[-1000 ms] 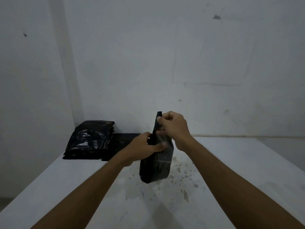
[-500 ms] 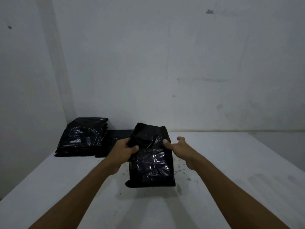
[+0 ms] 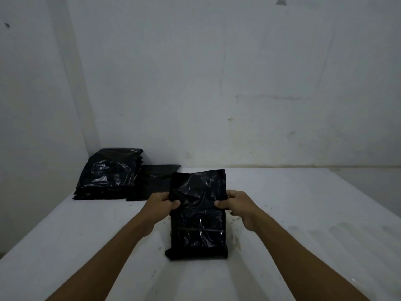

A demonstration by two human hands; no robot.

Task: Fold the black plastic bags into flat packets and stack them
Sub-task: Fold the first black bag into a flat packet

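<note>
A glossy black plastic bag (image 3: 198,222) is spread out flat in the middle of the white table (image 3: 303,235), its near edge resting on the surface. My left hand (image 3: 160,205) grips its left edge with the thumb on top. My right hand (image 3: 236,205) grips the right edge the same way. A stack of folded black packets (image 3: 108,172) sits at the back left by the wall corner. A flat black bag (image 3: 156,181) lies just to the right of that stack, partly hidden behind the held bag.
White walls close off the table at the back and left. The tabletop around the held bag carries dark stains (image 3: 235,240). The table's left edge (image 3: 28,237) drops away toward the floor.
A second ago the bag hung upright, pinched narrow between both hands. It has since been opened out wide and lowered to the table, with my hands moved apart to its side edges.
</note>
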